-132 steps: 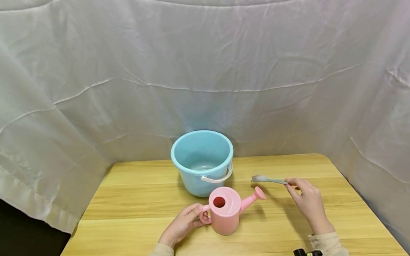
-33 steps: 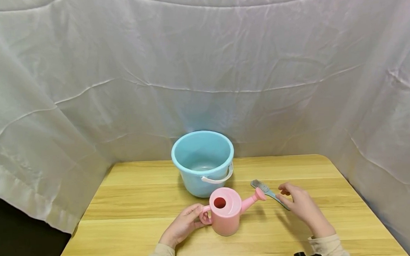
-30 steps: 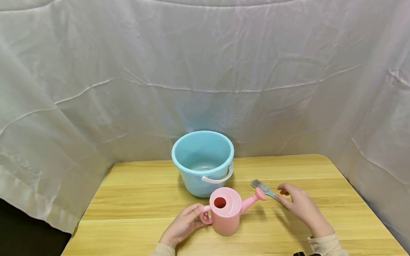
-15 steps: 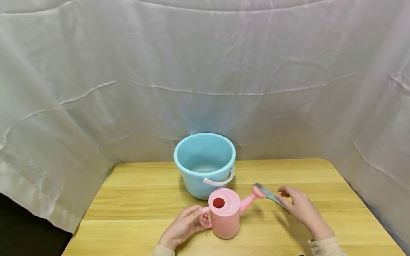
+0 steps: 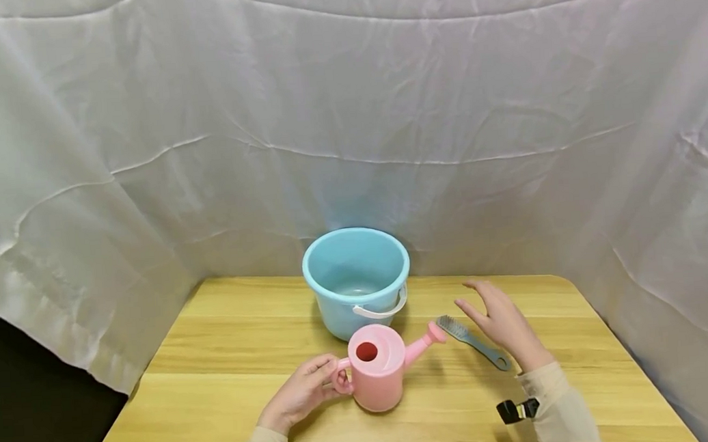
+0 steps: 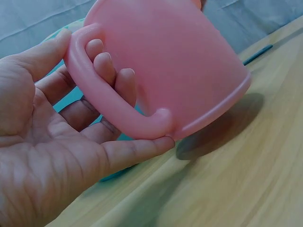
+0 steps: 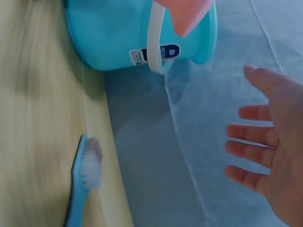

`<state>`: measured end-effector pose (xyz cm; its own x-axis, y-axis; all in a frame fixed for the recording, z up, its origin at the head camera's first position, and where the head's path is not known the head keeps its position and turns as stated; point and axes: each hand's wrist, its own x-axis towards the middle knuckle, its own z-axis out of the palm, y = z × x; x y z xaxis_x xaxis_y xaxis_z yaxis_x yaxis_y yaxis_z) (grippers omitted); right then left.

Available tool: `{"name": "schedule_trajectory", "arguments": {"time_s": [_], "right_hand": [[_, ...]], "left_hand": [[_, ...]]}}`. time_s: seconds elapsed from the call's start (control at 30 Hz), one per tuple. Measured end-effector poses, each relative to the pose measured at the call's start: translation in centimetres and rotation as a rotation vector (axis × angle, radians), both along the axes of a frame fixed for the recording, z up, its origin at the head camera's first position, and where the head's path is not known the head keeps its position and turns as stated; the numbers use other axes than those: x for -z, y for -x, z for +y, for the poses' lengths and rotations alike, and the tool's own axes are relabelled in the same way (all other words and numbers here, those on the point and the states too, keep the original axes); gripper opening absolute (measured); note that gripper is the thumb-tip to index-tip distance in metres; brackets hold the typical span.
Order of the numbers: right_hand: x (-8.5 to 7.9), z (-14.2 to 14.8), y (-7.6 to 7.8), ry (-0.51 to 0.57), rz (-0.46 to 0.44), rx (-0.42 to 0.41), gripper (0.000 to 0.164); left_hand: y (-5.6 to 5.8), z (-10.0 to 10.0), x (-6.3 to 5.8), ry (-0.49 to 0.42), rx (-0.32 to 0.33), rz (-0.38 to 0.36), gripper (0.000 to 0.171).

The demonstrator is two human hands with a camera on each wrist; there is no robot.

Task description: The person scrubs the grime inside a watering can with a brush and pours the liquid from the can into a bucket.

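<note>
My left hand (image 5: 304,392) holds the loop handle (image 6: 102,90) of a pink watering can (image 5: 378,377), with fingers curled through it. The can's base casts a shadow on the table, and its spout points right. A blue-grey scrubbing brush (image 5: 473,341) lies on the table just past the spout's rose (image 5: 437,332), bristles up, with a hole in the handle's end. Above and beside the brush, my right hand (image 5: 506,323) is free of it, thumb and fingers spread apart. The right wrist view shows those fingers (image 7: 253,135) extended and holding nothing.
Behind the can stands a light blue bucket (image 5: 330,318) with a white handle (image 5: 380,313) hanging at its front right. Grey-white cloth (image 5: 346,112) encloses the back and sides of the wooden table (image 5: 227,353).
Earlier my right hand pinched the brush's handle; the brush now lies on the table, and that hand has let go and risen away. The left hand and watering can have shifted slightly left.
</note>
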<state>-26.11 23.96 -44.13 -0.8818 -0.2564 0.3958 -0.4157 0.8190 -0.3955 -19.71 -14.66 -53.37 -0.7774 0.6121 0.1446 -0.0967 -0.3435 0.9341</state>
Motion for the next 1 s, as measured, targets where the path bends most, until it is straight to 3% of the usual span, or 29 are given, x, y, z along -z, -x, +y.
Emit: {"name": "schedule_trajectory", "arguments": {"time_s": [0.13, 0.27, 0.57, 1.0], "right_hand": [[-1.0, -1.2, 1.5, -0.030, 0.057, -0.055, 0.062], [-1.9, -2.8, 3.0, -0.068, 0.052, -0.108, 0.075], [-2.6, -6.2, 5.9, -0.081, -0.057, -0.176, 0.090], [-2.7, -8.3, 9.3, -0.020, -0.212, -0.289, 0.096]], "left_hand": [[-0.7, -0.9, -0.2, -0.031, 0.002, 0.013, 0.032], [-1.5, -2.1, -0.3, -0.035, -0.007, 0.014, 0.033], [-3.2, -5.1, -1.0, -0.002, -0.075, 0.012, 0.034], [-4.8, -9.2, -2.4, -0.060, -0.136, 0.086, 0.040]]}}
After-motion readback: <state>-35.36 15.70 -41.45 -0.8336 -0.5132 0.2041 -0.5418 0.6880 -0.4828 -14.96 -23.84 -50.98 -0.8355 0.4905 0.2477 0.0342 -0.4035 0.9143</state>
